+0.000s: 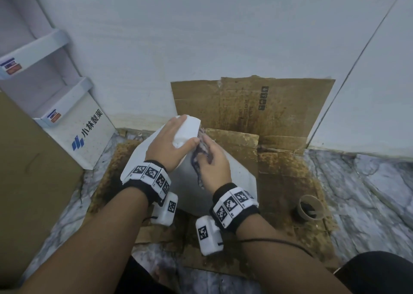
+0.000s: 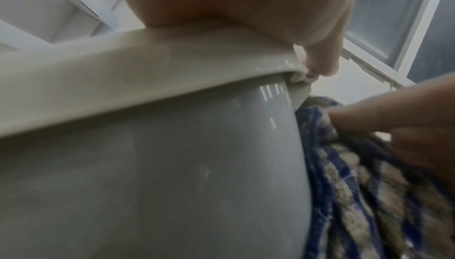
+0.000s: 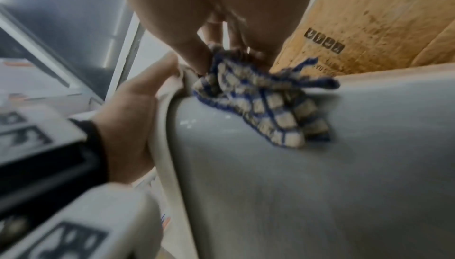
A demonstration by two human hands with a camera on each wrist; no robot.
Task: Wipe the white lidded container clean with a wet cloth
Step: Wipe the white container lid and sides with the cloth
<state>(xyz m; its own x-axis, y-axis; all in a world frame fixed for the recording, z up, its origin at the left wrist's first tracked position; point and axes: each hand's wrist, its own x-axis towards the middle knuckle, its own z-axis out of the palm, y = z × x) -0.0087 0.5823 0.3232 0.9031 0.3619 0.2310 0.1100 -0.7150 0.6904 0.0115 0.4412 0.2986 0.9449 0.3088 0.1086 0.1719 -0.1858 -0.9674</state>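
Observation:
The white lidded container (image 1: pixel 190 186) lies tilted on stained cardboard, its lid (image 1: pixel 188 127) pointing away from me. My left hand (image 1: pixel 176 135) grips the lid's rim, thumb on the near edge and fingers over the top. The left wrist view shows that thumb (image 2: pixel 320 45) hooked at the lid's corner above the glossy body (image 2: pixel 172 166). My right hand (image 1: pixel 212 157) pinches a blue-and-beige checked cloth (image 1: pixel 201 150) and holds it against the container's side just below the lid. In the right wrist view the cloth (image 3: pixel 258 103) lies bunched on the body (image 3: pixel 295 185), beside the left hand (image 3: pixel 128 123).
Stained cardboard (image 1: pixel 286 182) covers the marble floor, and another sheet (image 1: pixel 257 106) leans on the white wall. A brown paper cup (image 1: pixel 310 207) stands at the right. A white shelved display stand (image 1: pixel 73 123) and a brown box (image 1: pixel 26 170) stand at the left.

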